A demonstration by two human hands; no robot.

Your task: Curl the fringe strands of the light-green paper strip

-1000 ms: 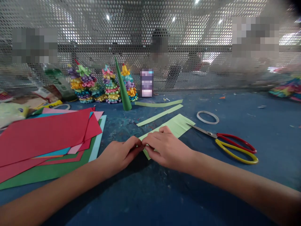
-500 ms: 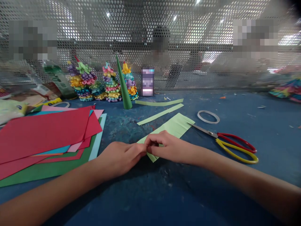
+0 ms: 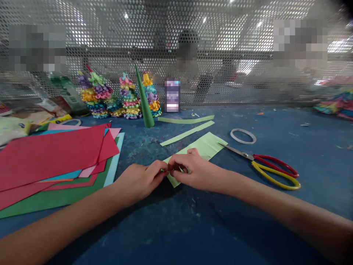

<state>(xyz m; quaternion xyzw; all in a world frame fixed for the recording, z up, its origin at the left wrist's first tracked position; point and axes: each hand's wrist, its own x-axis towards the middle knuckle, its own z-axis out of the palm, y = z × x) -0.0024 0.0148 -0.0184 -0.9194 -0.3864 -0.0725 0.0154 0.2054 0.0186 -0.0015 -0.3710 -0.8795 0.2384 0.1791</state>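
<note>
Across a paint-flecked dark blue worktable [image 3: 278, 217], backed by a perforated metal screen [image 3: 228, 33], paper craft materials lie spread out. On the left, a loose, overlapping stack of red, green, pink and sky-blue paper sheets [image 3: 49, 156] takes up a large part of the surface. Toward the far edge stand two tiered trees of curled multicoloured paper strips [image 3: 96, 97] [image 3: 130, 99], with a third, similar tree [image 3: 151, 97] partly behind a tall, smooth green paper cone [image 3: 146, 103], which stands upright. To the right, a pair of steel scissors with red and yellow loop handles [image 3: 264, 165] lies flat, its blade tips just beside a pale green paper sheet [image 3: 201, 147]. A thin ring of pale tape [image 3: 242, 136] rests beyond the scissors. Two narrow pale green paper strips [image 3: 186, 119] [image 3: 187, 133] lie apart from each other between the cone and the sheet. The sheet sits at an angle at the centre of the table, with short cuts along its far edge. Its near end lies under the hands, which are curled and close together. The left hand [image 3: 140, 178] and right hand [image 3: 193, 169] grip that end between their fingertips, though the fingers hide the exact shape of the paper there.
</note>
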